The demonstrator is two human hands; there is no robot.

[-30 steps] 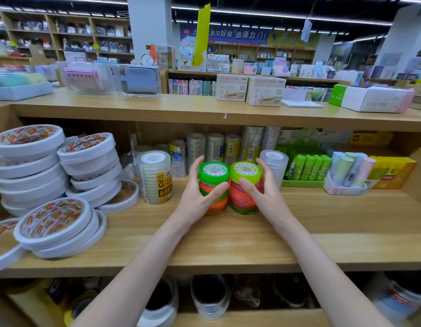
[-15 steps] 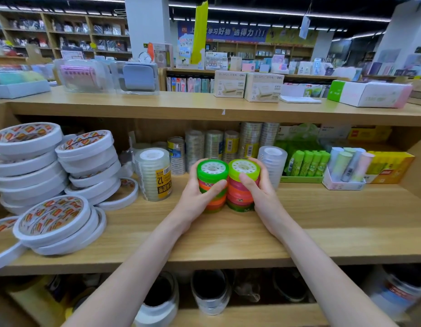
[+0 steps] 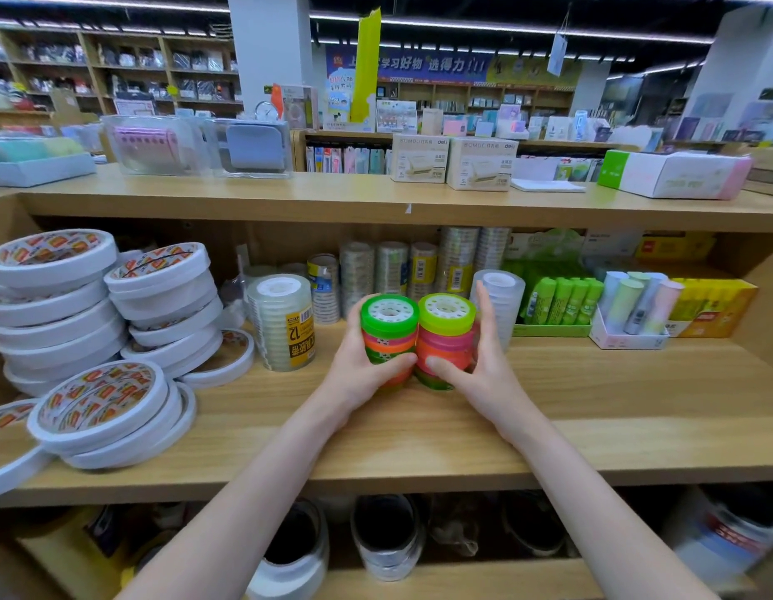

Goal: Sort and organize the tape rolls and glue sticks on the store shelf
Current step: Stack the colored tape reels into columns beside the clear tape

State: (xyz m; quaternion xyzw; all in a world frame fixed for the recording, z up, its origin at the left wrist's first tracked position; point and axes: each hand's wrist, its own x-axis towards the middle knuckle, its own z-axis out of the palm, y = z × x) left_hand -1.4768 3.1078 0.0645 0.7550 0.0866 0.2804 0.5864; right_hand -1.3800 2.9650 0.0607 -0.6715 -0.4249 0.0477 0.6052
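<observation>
The light wooden store shelf (image 3: 592, 409) carries two neon multicoloured tape-roll stacks (image 3: 417, 339) side by side at mid-shelf. The left hand (image 3: 363, 370) grips one stack, and the right hand (image 3: 475, 374) grips the other, apparently to move both together.

Glossy plastic coloured tape rolls (image 3: 419, 339) stand on a smooth wood-grain shelf (image 3: 549, 409).

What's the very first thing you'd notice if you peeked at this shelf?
Two bright stacks of colored tape rolls stand side by side in the middle of the shelf, with the left hand and right hand wrapped around them. At the left sit tall piles of big white tape rolls.
</observation>
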